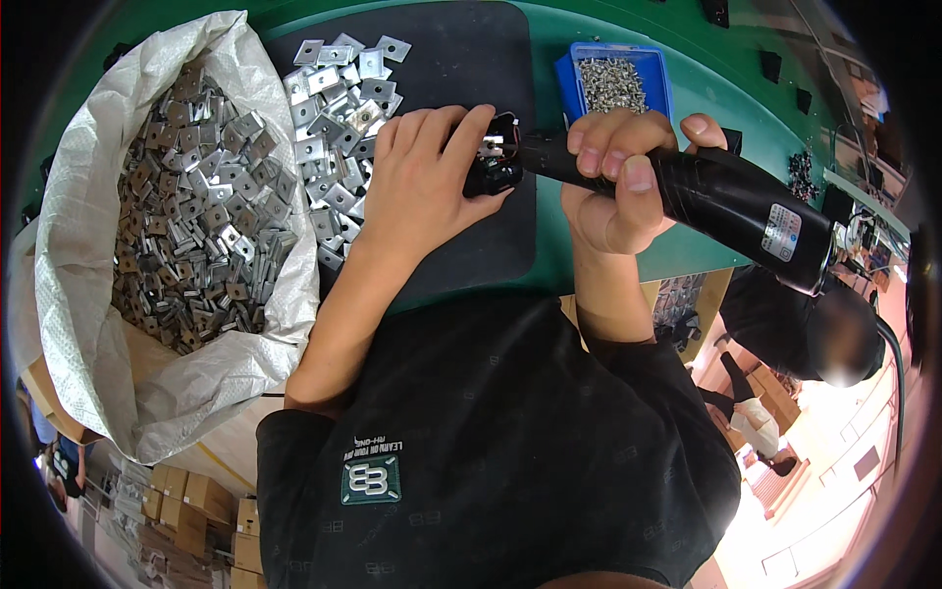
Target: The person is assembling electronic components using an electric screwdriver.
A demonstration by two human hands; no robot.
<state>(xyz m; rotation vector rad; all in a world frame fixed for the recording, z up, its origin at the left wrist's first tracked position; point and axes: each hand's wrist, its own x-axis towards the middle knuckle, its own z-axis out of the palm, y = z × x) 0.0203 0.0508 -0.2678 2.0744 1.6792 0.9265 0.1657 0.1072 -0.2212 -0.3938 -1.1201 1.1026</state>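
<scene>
My left hand (422,182) is closed around a small black part (503,177) and holds it on the dark mat (481,59). Bright metal shows inside the part, though the fingers cover much of it. In my right hand (620,182) lies a black electric screwdriver (736,201), its fingers wrapped round the body. The tool's narrow front end points left and meets the part, or nearly so; exact contact cannot be made out. Square metal plates with holes (339,128) lie piled beside my left hand. Beyond my right hand stands a blue bin (664,83) of small screws (610,83).
A white woven sack (74,285) full of similar plates stands at the left. Dark small pieces (803,177) lie on the green table (687,245) at right. A cable (895,353) hangs there, and other people (756,422) are in the background.
</scene>
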